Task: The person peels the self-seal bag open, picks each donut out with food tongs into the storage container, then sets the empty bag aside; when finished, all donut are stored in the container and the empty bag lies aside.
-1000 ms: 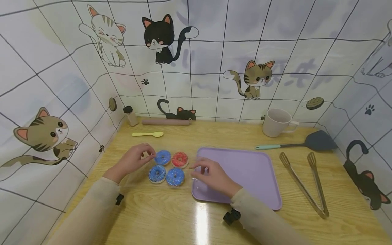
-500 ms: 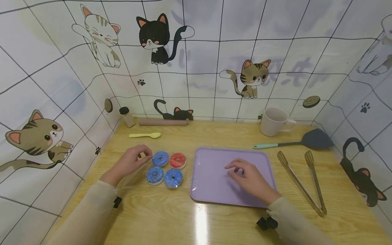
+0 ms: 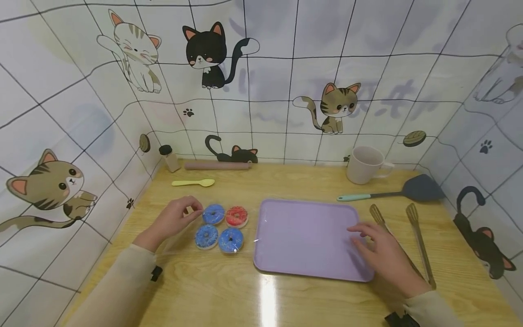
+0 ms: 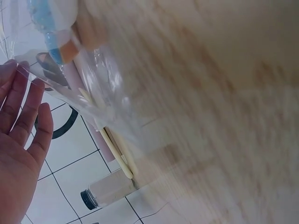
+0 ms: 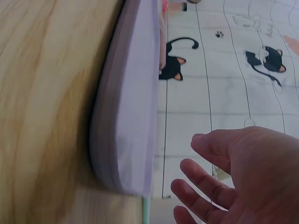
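Note:
My left hand (image 3: 173, 221) pinches the edge of a clear plastic film (image 4: 100, 88), thumb and forefinger together, beside the top-left donut. Under the film's shine sit three donuts with blue icing (image 3: 231, 247) and a donut with red icing (image 3: 242, 221), grouped on the wooden table. In the left wrist view the film stretches away from the fingertips in creases. My right hand (image 3: 386, 254) hovers over the right edge of a light purple tray (image 3: 306, 236), fingers loosely bent and holding nothing. The right wrist view has it apart from the tray's rim.
Metal tongs (image 3: 422, 245) lie right of the tray, partly behind the right hand. A dark spatula (image 3: 421, 188) and a beige mug (image 3: 363, 165) are at the back right. Toward the back left are a yellow spoon (image 3: 196, 183), a rolling pin (image 3: 216, 166) and a black-capped shaker (image 3: 169, 159).
My right hand has moved right, from beside the donuts across the tray to its right edge. My left hand has stayed beside the donuts.

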A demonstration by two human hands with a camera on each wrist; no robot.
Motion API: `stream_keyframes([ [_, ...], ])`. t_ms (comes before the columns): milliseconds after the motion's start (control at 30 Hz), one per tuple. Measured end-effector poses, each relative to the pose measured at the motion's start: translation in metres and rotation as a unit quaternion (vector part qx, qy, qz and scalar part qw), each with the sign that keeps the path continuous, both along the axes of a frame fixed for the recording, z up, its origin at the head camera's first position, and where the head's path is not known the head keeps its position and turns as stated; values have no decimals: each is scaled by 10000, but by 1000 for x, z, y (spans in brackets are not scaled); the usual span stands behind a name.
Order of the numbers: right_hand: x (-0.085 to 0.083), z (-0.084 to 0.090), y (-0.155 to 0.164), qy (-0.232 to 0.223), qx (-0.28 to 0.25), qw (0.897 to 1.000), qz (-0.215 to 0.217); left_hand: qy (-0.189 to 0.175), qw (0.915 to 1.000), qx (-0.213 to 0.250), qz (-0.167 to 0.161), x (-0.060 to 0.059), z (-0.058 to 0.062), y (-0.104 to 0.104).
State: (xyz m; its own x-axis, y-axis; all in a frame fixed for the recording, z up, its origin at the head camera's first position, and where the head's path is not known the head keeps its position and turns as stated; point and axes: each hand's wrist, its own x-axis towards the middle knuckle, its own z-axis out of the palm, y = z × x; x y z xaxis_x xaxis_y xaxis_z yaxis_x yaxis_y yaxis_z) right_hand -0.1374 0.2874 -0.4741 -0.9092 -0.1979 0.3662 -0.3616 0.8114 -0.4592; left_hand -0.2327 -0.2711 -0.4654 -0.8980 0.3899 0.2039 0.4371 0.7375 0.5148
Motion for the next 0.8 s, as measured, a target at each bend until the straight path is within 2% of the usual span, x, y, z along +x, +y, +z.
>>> stream_keyframes([
  [200,5,6,33,18,150,9995,-284,53,10000,-32,-14,1,-3,-1],
  [433,14,13,64,-382,492,9936,-945,88,9999,62,-112,0,-5,2],
  [800,16,-3,99,-768,915,9787,-1672,-5,10000,-6,88,5,-6,0],
])
